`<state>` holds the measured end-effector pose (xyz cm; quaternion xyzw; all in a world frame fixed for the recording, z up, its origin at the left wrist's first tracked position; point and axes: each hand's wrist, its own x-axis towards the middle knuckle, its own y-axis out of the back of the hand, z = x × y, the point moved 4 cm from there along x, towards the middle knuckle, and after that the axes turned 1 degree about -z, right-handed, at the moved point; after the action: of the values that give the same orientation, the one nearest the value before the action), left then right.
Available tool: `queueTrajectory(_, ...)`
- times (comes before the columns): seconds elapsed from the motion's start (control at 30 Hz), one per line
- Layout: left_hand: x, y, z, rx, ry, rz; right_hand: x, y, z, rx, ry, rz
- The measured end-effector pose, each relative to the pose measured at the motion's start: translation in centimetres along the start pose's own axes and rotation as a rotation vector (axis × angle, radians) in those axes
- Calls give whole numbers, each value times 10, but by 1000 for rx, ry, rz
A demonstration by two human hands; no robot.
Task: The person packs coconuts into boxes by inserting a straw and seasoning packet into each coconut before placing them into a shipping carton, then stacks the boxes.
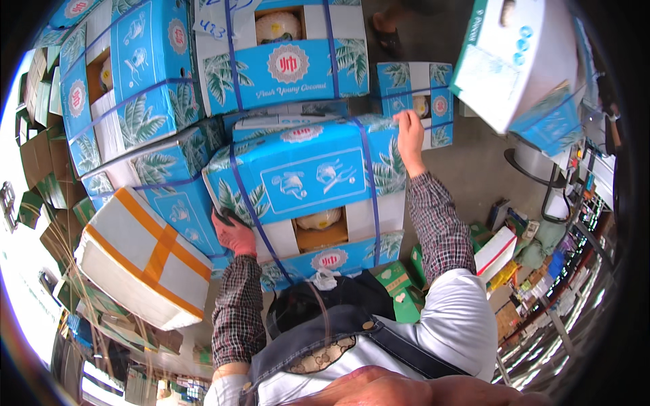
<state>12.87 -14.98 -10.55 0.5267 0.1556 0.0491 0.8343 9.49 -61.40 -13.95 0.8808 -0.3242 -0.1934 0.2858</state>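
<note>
In front of me is a blue-and-white coconut carton (315,177), bound with two purple straps. A wrapped coconut (320,219) shows through its cut-out window. My left hand (234,234), in a pink glove, is at the carton's left side near the strap; a dark thing, perhaps part of the glove, lies under its fingers. My right hand (410,139), with bare fingers, holds the carton's far right corner. The undersides of both grips are hidden. Checked sleeve covers reach over both forearms.
More strapped coconut cartons (287,68) stand behind and to the left (137,76). A white foam box (147,259) with orange tape is left of me. A smaller carton (393,81) sits on the floor beyond my right hand. A white carton (502,66) rises at right.
</note>
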Motion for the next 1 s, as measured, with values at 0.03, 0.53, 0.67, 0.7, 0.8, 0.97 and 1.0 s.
queueTrajectory(0.03,-1,0,1,14,-2,17,0,0,0,-85,68,-6)
queueTrajectory(0.53,-31,12,-80,-383,-424,-276,-395,94,86,217,-159,197)
queueTrajectory(0.67,-172,73,-187,-526,-438,-624,-552,16,160,499,-598,15)
queueTrajectory(0.7,-197,71,-243,-494,-310,-640,-577,0,160,468,-679,-150)
queueTrajectory(0.8,-287,33,-340,-624,16,-1259,-612,8,207,99,-412,-68)
queueTrajectory(0.97,-308,99,-501,-395,-32,-1130,-598,-26,130,303,-340,-367)
queueTrajectory(1.0,-319,110,-495,-320,177,-1100,-600,-13,139,279,-336,-324)
